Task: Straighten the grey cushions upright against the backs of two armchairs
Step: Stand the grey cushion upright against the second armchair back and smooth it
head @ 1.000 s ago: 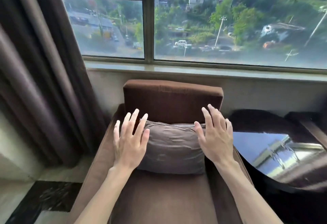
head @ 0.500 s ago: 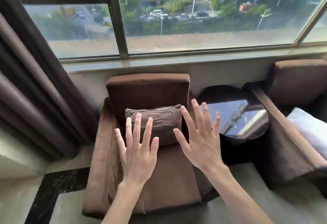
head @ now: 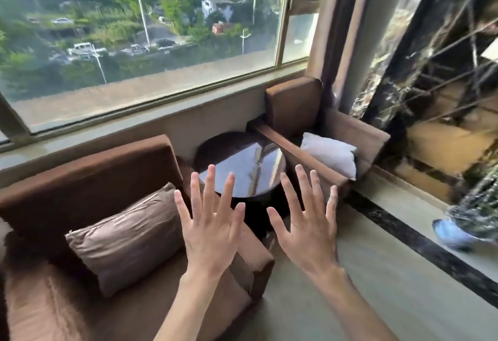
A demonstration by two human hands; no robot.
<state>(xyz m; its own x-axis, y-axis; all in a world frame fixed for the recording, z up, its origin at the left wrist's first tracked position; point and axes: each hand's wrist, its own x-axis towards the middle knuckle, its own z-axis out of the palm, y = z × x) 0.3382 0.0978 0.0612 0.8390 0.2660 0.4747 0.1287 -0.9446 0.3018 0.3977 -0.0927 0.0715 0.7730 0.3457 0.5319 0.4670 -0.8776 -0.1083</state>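
Note:
A grey-brown cushion (head: 126, 238) stands upright against the back of the near brown armchair (head: 89, 168) at the lower left. My left hand (head: 210, 230) hovers with fingers spread over that chair's right arm, holding nothing. My right hand (head: 307, 233) is spread in the air over the floor, also holding nothing. A second brown armchair (head: 293, 106) stands at the right by the curtain, with a pale cushion (head: 331, 153) lying tilted on its seat, apart from the backrest.
A round dark glossy side table (head: 248, 168) stands between the two armchairs. A large window and sill (head: 161, 114) run behind them. A dark marble wall (head: 431, 98) and a black floor border (head: 431, 251) lie to the right.
Both hands left the near cushion and lifted away, fingers spread. My view swung right, so the near chair slid left and the second armchair with its pale cushion came into fuller view.

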